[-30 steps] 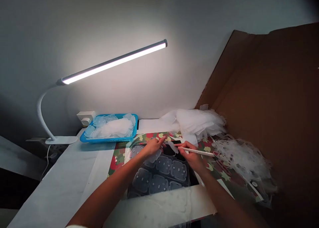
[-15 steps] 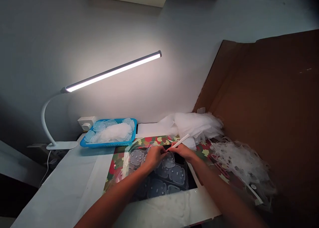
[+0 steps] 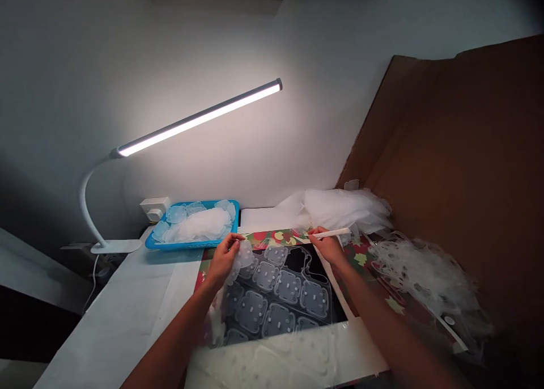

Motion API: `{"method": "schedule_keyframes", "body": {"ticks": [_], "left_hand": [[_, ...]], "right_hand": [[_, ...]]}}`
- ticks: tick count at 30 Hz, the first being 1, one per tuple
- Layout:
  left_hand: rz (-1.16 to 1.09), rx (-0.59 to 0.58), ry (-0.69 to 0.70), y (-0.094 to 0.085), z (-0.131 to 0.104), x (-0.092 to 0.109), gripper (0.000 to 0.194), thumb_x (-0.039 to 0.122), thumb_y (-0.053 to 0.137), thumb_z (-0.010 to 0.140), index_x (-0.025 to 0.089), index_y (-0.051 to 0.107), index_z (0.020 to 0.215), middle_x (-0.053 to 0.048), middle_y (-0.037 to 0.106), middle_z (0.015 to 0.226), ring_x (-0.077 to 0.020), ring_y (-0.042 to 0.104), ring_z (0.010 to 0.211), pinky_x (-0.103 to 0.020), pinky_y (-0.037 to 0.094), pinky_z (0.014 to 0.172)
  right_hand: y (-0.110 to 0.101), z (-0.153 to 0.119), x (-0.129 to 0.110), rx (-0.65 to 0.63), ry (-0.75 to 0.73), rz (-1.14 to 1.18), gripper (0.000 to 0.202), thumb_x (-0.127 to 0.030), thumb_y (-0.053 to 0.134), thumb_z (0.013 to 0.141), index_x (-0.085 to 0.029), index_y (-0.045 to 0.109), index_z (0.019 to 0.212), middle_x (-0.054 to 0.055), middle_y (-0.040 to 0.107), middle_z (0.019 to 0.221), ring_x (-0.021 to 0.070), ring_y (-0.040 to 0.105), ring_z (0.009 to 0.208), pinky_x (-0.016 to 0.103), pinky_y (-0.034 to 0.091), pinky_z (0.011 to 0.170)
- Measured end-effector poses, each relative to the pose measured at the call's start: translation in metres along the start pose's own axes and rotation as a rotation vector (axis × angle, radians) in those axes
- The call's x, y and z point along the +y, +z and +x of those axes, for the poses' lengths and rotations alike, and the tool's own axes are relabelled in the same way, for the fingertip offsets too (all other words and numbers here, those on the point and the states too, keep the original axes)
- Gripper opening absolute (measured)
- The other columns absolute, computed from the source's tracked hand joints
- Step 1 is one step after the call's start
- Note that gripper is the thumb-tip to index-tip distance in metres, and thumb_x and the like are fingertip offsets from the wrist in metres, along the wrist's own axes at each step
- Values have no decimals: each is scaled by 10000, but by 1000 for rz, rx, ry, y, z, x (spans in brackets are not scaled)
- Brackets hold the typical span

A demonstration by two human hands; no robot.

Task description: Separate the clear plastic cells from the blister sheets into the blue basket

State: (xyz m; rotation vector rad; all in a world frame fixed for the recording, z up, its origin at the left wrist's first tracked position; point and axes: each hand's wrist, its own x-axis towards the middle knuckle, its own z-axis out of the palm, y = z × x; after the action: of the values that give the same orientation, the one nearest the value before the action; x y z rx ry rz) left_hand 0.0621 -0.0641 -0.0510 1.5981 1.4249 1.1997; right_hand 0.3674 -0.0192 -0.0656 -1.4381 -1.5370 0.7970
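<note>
My left hand [image 3: 223, 259] is closed on a small translucent plastic piece [image 3: 243, 255], raised at the left edge of the sheet. Between the fingers and thumb of my right hand [image 3: 326, 247] is a slim white pen-like tool [image 3: 335, 233], its thin tip pointing left. Below both hands lies a translucent sheet of rounded-square plastic pieces [image 3: 288, 287], with small raised nubs, on a black surface [image 3: 339, 311]. Near the sheet's top right is a gap where black shows through, edged by a loose strip of clear plastic [image 3: 315, 269].
A blue basket [image 3: 191, 245] of translucent pieces stands back left, beside a lit desk lamp [image 3: 199, 118]. White filmy material [image 3: 344, 206] is heaped at the back. Tangled plastic scraps [image 3: 425, 275] lie right, before a tall cardboard panel [image 3: 459, 151]. A pale strip [image 3: 289, 355] crosses the front.
My hands have moved apart: the left went left with a plastic piece, the right went right with the tool, now tilted flatter. The sheet's gap is uncovered. The view shifted slightly.
</note>
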Motion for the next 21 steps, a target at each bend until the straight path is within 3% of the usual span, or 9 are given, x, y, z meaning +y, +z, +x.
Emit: {"method": "schedule_keyframes", "body": {"ticks": [2, 4, 6, 9, 13, 21], "left_hand": [[98, -31, -42, -3, -1, -1, 288, 376, 413, 894, 174, 603, 815, 16, 537, 629, -133, 504, 559, -220, 361, 521], [257, -93, 11, 5, -7, -1, 270, 381, 506, 864, 178, 643, 751, 1, 573, 643, -150, 543, 602, -232, 375, 556], [474, -166, 137, 16, -17, 0, 187, 341, 580, 839, 213, 707, 888, -34, 678, 904, -179, 614, 722, -255, 417, 627], [759, -293, 274, 29, -30, -1, 334, 315, 561, 871, 289, 655, 1191, -63, 556, 1364, -227, 669, 859, -314, 475, 710], [915, -401, 266, 31, -36, -4, 421, 390, 512, 906, 293, 579, 1310, -82, 486, 1450, -277, 688, 887, -380, 516, 729], [956, -434, 254, 31, -39, -7, 418, 365, 483, 923, 306, 532, 1335, -64, 398, 1517, -268, 700, 846, -383, 531, 689]], "right_hand": [[17, -7, -12, -55, -65, 33, 175, -372, 560, 754, -223, 524, 670, 27, 651, 837, 197, 562, 783, 305, 398, 726], [40, -18, -22, -204, -161, 45, 151, -333, 565, 773, -222, 530, 676, 23, 648, 857, 194, 569, 805, 302, 406, 735], [63, -28, -27, -319, -262, 9, 133, -274, 558, 785, -221, 521, 669, 19, 639, 871, 188, 567, 822, 300, 408, 745], [82, -38, -25, -318, -349, -67, 113, -228, 540, 797, -225, 504, 690, 12, 603, 817, 182, 543, 788, 304, 406, 734], [85, -39, -23, -295, -395, -87, 109, -189, 533, 798, -220, 480, 707, 18, 592, 842, 181, 544, 800, 309, 414, 747], [84, -42, -25, -341, -412, -185, 145, -110, 500, 799, -211, 468, 700, 33, 580, 855, 175, 536, 781, 296, 420, 706]]}}
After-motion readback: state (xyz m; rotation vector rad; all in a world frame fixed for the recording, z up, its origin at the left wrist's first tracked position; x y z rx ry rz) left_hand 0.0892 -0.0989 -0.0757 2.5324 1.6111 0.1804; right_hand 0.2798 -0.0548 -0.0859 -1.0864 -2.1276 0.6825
